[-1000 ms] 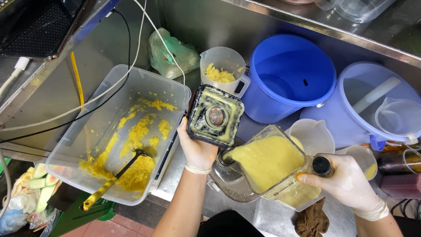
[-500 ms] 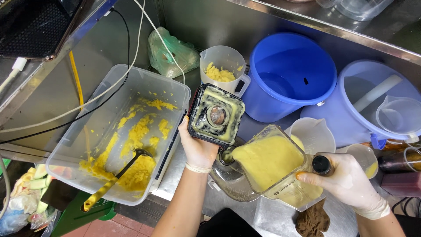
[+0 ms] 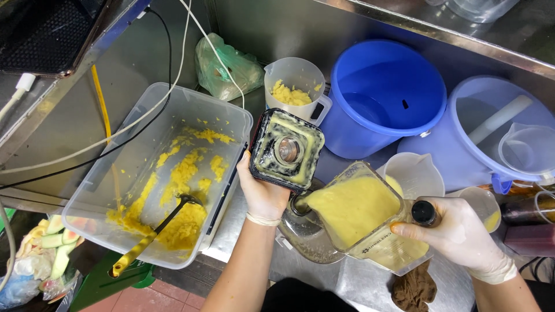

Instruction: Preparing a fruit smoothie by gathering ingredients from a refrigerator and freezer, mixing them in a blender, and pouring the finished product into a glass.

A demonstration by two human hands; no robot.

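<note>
Left hand: my left hand [image 3: 261, 193] grips the lid [image 3: 287, 149] (smeared yellow), frame centre.
Right hand: my gloved right hand [image 3: 461, 232] grips the tilted jug [image 3: 363, 214] by its handle, lower right.

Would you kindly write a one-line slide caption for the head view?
Gloved right hand tilts a blender jar of yellow puree; bare left hand holds its smeared lid.

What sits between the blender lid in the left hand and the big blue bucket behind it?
In the head view, a clear measuring jug with yellow mash stands between the blender lid, held by the left hand, and the blue bucket.
</note>
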